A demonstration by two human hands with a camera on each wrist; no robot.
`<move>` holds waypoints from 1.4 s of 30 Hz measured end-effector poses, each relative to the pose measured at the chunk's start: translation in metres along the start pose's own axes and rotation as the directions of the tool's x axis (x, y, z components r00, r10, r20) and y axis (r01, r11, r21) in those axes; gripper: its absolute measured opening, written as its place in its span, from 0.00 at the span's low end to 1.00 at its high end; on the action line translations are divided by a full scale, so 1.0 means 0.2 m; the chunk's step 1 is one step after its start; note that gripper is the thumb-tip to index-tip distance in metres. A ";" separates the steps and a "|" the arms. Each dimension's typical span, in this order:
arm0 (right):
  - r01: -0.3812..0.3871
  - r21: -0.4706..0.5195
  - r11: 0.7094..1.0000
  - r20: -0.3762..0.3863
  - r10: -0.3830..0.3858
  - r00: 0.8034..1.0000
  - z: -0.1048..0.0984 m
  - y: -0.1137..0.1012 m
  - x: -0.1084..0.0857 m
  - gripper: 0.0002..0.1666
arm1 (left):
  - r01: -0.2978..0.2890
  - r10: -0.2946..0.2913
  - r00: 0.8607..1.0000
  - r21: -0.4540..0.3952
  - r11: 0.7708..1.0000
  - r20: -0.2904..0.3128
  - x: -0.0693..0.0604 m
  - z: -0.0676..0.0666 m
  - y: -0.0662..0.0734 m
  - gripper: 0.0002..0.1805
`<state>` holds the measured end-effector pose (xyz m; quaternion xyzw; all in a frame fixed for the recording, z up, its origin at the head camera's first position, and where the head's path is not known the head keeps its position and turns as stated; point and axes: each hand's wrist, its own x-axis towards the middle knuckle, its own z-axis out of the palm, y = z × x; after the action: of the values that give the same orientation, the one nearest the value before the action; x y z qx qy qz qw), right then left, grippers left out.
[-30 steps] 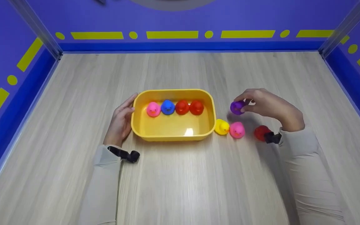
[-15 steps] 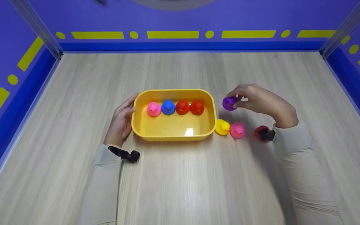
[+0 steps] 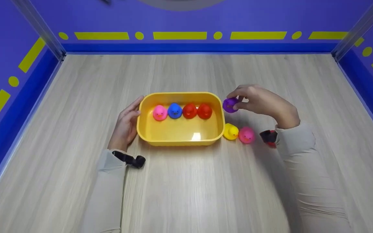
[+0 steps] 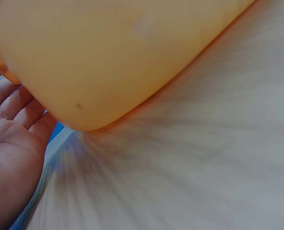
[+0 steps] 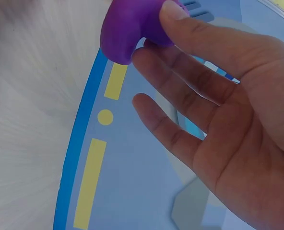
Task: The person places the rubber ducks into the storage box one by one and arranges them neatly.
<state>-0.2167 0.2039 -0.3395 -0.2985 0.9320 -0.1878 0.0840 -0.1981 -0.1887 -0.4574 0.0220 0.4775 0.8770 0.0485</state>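
My right hand pinches a purple rubber duck between thumb and fingers, just off the right rim of the yellow bin. In the right wrist view, the thumb presses the side of that purple duck while the lower fingers extend loosely. Against the bin's left wall rests my left hand. The left wrist view shows its fingers nearly straight along the outside of the bin. In the bin, a pink duck, a blue duck and two red ducks stand in a row.
Right of the bin, a yellow duck and a pink duck stand side by side on the wooden table. A red duck is partly hidden by the right wrist's camera. Blue-purple panels enclose the back and sides.
My right hand has carried the purple duck leftward and slightly toward the back, up beside the bin's right rim. The left hand and the bin stay in place.
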 end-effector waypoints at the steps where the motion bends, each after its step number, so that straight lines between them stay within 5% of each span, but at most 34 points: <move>1: 0.003 0.001 1.000 0.001 -0.003 1.000 0.00 0.00 0.00 0.19 | 0.001 -0.001 1.000 0.000 1.000 -0.002 0.00 0.00 0.00 0.31; 21: 0.083 -0.002 0.997 0.052 -0.083 0.995 0.00 -0.14 0.13 0.18 | -0.020 0.020 1.000 0.020 1.000 0.006 0.00 -0.01 -0.01 0.31; 42: 0.018 0.032 0.999 0.192 -0.024 0.981 0.05 -0.33 0.33 0.20 | -0.010 0.010 1.000 0.014 1.000 0.008 0.00 0.00 0.00 0.31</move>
<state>-0.2326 0.1129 -0.3251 -0.3238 0.9134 -0.1730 0.1760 -0.1975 -0.1880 -0.4576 0.0280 0.4831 0.8739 0.0460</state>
